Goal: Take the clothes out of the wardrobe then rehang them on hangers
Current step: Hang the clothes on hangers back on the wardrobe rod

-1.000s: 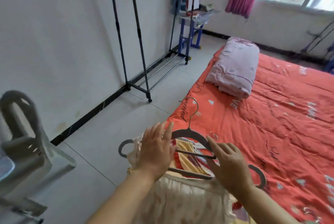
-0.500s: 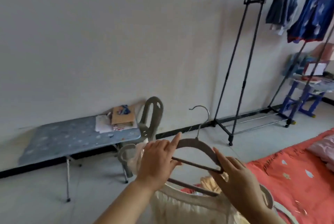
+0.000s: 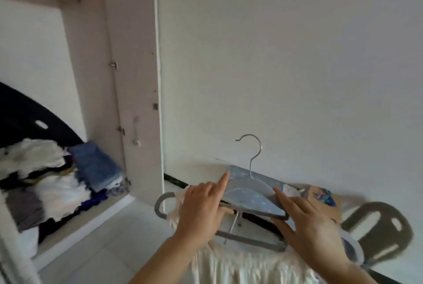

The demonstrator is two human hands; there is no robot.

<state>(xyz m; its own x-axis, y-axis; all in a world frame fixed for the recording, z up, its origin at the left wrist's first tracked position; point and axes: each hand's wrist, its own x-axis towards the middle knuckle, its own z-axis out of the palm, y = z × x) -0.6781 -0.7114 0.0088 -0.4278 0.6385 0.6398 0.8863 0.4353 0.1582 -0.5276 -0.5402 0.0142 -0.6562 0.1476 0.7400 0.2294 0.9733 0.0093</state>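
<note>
A grey hanger (image 3: 248,239) with a metal hook is held up in front of me, and a cream garment (image 3: 238,265) hangs from it. My left hand (image 3: 202,207) grips the hanger's left shoulder, index finger pointing up and thumb under the bar. My right hand (image 3: 307,223) pinches the hanger's right shoulder between thumb and straight fingers. At the left the wardrobe (image 3: 135,77) stands open, with piles of folded clothes (image 3: 52,180) on its lower shelf.
A blue dotted folding table (image 3: 254,194) with a cardboard box (image 3: 320,201) stands against the white wall behind the hanger. A grey plastic chair (image 3: 377,224) is at the right. Pale tiled floor (image 3: 109,238) lies between me and the wardrobe.
My view has swung left from the bed and clothes rack, past the table, to the open wardrobe. Both hands have kept hold of the hanger with the cream garment.
</note>
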